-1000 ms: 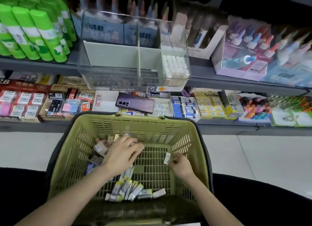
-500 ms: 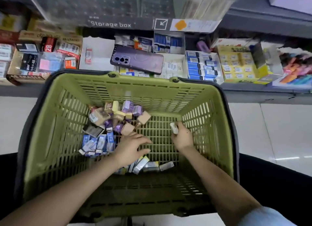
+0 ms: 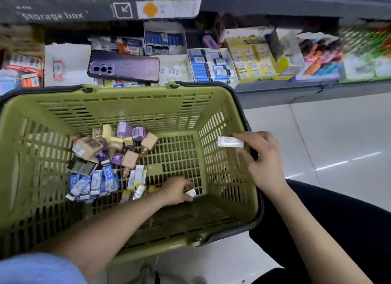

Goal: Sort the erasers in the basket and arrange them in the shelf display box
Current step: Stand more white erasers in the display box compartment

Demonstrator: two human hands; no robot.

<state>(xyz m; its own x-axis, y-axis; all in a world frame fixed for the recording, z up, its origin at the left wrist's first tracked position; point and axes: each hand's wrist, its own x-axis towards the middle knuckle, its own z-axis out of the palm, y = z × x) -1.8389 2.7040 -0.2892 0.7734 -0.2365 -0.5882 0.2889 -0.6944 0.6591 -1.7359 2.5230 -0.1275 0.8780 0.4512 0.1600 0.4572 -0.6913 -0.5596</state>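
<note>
The pile (image 3: 105,156) of erasers sits on the left half of the basket (image 3: 131,102) floor, purple and tan blocks at the back, blue packs in front. The left hand (image 3: 177,190) is down on the floor just right of that pile, near the front wall. Its fingers are curled round a pale eraser (image 3: 191,192). Over on the right, the right hand (image 3: 260,156) hovers at the basket's right rim. Thumb and fingers pinch a white eraser (image 3: 230,141) by its end, and it pokes out level over the inside of the basket.

Half a second back that right hand was low inside the basket with the same white eraser, and now it is up at the rim. The left hand has slid right, off the pile. Only the label strip of the box (image 3: 63,10) shows up top, and a phone (image 3: 123,66) lies on the shelf below.
</note>
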